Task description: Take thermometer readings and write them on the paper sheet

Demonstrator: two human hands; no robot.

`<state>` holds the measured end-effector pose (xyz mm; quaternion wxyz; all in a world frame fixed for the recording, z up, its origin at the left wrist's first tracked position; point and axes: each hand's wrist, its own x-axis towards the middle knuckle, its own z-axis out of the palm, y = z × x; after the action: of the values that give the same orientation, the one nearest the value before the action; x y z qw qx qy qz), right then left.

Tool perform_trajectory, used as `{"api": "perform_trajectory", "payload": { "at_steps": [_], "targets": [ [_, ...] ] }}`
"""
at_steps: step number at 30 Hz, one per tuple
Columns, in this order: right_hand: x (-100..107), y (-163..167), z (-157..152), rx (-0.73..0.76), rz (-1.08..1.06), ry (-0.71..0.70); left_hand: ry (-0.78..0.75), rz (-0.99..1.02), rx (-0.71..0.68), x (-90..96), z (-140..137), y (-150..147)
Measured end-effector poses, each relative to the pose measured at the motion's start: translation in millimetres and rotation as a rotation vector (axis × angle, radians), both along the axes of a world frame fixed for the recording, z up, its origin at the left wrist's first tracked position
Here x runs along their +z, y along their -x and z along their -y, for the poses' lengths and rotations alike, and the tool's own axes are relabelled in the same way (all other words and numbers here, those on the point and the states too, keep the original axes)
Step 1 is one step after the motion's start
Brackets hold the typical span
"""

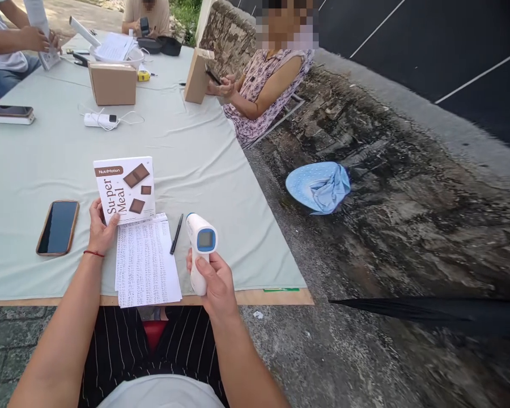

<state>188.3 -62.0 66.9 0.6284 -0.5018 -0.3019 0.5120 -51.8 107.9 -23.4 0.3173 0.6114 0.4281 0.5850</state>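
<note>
My left hand grips the lower left corner of a white box printed "Su-per Meal" with brown chocolate pieces. The box stands tilted up, its printed face toward me, at the far end of some printed sheets. In my right hand is a white infrared thermometer, fingers wrapped round its handle. Its blue-rimmed screen faces me and looks blank. A black pen lies between the sheets and the thermometer. Left of my left hand, a phone in a brown case rests face up.
Farther up the cloth-covered table are a cardboard box, an upright brown box, a white device with a cable and a yellow tape measure. Several people sit around it. A blue hat lies on the ground at right.
</note>
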Motion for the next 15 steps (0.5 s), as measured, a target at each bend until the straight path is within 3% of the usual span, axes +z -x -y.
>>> {"api": "perform_trajectory", "payload": {
  "at_steps": [5,7,10,12,15],
  "targets": [
    [-23,-19,-9,-0.051,0.142,0.014,-0.01,0.006,-0.007,0.0,0,1],
    [-42,-35,-17,-0.106,0.359,0.067,-0.025,0.005,0.001,-0.5,1,0],
    [-74,-67,-29,-0.224,0.868,0.23,-0.07,-0.01,0.032,-2.4,2,-2],
    [-94,-87,-34,-0.201,1.125,0.298,-0.097,-0.022,0.052,-4.4,3,-3],
    [-112,-109,-36,-0.155,1.313,0.348,-0.102,-0.036,0.068,-7.6,4,-4]
  ]
}}
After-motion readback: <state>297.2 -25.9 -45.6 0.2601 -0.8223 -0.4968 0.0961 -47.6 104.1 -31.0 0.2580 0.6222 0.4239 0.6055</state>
